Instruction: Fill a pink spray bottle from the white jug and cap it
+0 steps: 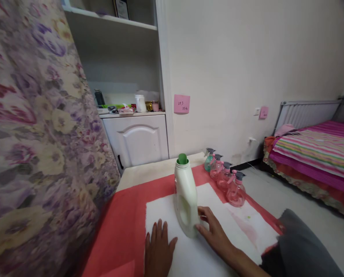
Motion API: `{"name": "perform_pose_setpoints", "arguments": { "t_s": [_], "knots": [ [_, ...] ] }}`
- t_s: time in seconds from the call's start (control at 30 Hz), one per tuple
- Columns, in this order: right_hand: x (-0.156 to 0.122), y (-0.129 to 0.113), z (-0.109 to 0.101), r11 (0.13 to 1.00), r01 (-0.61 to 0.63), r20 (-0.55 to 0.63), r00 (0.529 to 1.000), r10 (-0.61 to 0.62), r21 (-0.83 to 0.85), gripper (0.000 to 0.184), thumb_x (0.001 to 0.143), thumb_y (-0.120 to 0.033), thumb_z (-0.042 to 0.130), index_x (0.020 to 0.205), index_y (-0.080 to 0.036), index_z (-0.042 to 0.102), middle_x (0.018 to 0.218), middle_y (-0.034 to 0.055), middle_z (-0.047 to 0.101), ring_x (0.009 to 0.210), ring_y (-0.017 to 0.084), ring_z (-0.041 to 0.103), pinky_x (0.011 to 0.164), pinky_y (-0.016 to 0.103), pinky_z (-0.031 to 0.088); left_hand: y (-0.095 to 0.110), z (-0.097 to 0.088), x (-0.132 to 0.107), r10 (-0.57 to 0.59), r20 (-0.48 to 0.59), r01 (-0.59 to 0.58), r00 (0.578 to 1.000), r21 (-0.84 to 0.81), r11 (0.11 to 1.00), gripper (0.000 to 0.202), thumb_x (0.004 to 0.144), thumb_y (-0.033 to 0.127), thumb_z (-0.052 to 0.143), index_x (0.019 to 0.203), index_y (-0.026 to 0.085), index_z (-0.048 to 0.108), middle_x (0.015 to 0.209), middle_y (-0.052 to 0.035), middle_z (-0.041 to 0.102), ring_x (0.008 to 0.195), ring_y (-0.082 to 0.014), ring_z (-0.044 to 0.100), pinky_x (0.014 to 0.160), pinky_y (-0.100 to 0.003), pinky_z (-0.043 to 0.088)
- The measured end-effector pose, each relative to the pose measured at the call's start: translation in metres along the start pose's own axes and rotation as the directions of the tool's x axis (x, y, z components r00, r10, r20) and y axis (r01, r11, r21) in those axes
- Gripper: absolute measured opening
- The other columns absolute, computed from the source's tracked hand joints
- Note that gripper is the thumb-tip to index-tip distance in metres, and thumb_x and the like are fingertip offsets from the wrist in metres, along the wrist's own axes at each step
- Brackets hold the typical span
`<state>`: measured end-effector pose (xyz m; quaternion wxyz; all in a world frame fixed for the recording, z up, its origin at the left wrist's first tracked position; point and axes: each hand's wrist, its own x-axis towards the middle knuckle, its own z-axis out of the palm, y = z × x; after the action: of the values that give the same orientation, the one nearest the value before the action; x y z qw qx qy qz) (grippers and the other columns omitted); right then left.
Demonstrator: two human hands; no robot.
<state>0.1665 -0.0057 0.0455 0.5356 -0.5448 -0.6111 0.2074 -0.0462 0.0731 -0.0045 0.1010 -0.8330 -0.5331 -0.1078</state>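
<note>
A white detergent bottle with a green cap stands upright on a white cloth spread over a red mat. My right hand touches the bottle's lower right side with its fingers loosely curled against it. My left hand lies flat on the white cloth just left of the bottle, fingers stretched out, holding nothing.
Several small spray bottles, mostly pink, stand in a row at the mat's right edge. A floral curtain hangs at the left. Behind are a white cabinet with shelf clutter, and a bed at the right. A grey cushion sits near my right arm.
</note>
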Motion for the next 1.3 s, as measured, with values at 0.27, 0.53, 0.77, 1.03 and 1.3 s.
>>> {"name": "perform_pose_setpoints", "arguments": {
  "t_s": [0.27, 0.53, 0.77, 1.03, 1.3],
  "knots": [
    [-0.054, 0.037, -0.015, 0.836, 0.021, 0.19, 0.977, 0.1, -0.548, 0.053, 0.094, -0.036, 0.048, 0.141, -0.013, 0.045, 0.151, 0.0193, 0.041, 0.141, 0.033, 0.035, 0.116, 0.053, 0.032, -0.001, 0.02, -0.003, 0.089, -0.182, -0.078, 0.979, 0.063, 0.995, 0.051, 0.092, 0.043, 0.044, 0.136, 0.019, 0.053, 0.145, -0.013, 0.049, 0.133, -0.0331, 0.047, 0.106, -0.053, 0.039],
    [-0.032, 0.04, -0.03, 0.727, 0.007, 0.189, 0.967, 0.17, -0.686, 0.064, 0.096, -0.047, 0.044, 0.149, -0.013, 0.033, 0.157, 0.0168, 0.028, 0.146, 0.031, 0.023, 0.118, 0.052, 0.027, -0.008, 0.027, -0.002, 0.164, -0.24, -0.145, 0.957, 0.093, 0.985, 0.053, 0.092, 0.049, 0.041, 0.135, 0.022, 0.054, 0.142, -0.0134, 0.054, 0.13, -0.035, 0.051, 0.102, -0.055, 0.041],
    [-0.025, 0.065, -0.036, 0.659, -0.015, 0.141, 0.973, 0.183, -0.752, 0.076, 0.092, -0.061, 0.041, 0.148, -0.011, 0.035, 0.156, 0.0193, 0.029, 0.145, 0.033, 0.026, 0.117, 0.054, 0.027, -0.009, 0.027, -0.002, 0.164, -0.23, -0.156, 0.959, 0.053, 0.986, 0.055, 0.092, 0.05, 0.038, 0.135, 0.02, 0.055, 0.143, -0.0137, 0.053, 0.132, -0.0366, 0.048, 0.103, -0.057, 0.038],
    [-0.017, 0.065, -0.05, 0.628, -0.085, 0.114, 0.956, 0.27, -0.774, 0.08, 0.092, -0.064, 0.037, 0.148, -0.008, 0.034, 0.156, 0.0199, 0.026, 0.145, 0.034, 0.025, 0.118, 0.051, 0.024, -0.009, 0.027, 0.0, 0.145, -0.204, -0.141, 0.968, 0.037, 0.989, 0.056, 0.09, 0.05, 0.041, 0.136, 0.02, 0.054, 0.143, -0.0135, 0.052, 0.131, -0.0363, 0.048, 0.103, -0.057, 0.039],
    [-0.02, 0.054, -0.039, 0.644, -0.104, 0.101, 0.957, 0.273, -0.758, 0.079, 0.091, -0.061, 0.041, 0.148, -0.007, 0.033, 0.157, 0.0192, 0.024, 0.146, 0.033, 0.022, 0.119, 0.048, 0.024, -0.013, 0.036, 0.001, 0.16, -0.229, -0.163, 0.96, 0.007, 0.987, 0.057, 0.091, 0.052, 0.035, 0.135, 0.021, 0.055, 0.144, -0.0131, 0.052, 0.132, -0.0362, 0.047, 0.103, -0.058, 0.037]
  ]
}}
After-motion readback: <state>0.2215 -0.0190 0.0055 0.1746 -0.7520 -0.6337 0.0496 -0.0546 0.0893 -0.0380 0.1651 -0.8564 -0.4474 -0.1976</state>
